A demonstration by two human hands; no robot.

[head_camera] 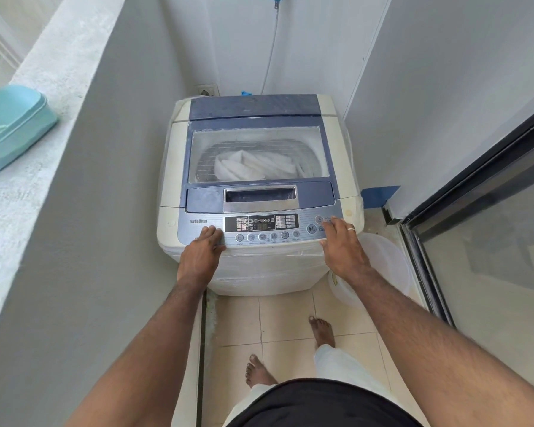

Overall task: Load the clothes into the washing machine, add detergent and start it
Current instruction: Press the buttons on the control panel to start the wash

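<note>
Fingers (332,224) of my right hand (341,245) lie straight, holding nothing, tips at the power btn (319,219); start/pause btn (311,229) just left of them. Left hand (202,251) flat on the washing machine (173,167) panel's front-left edge. Clothes (253,169) inside, lid shut.

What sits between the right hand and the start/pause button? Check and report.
Nothing visible does. The right hand rests on the right end of the control panel, fingers lying by the power button. The start/pause button shows uncovered just left of those fingers. The left hand rests on the panel's far left end.
</note>
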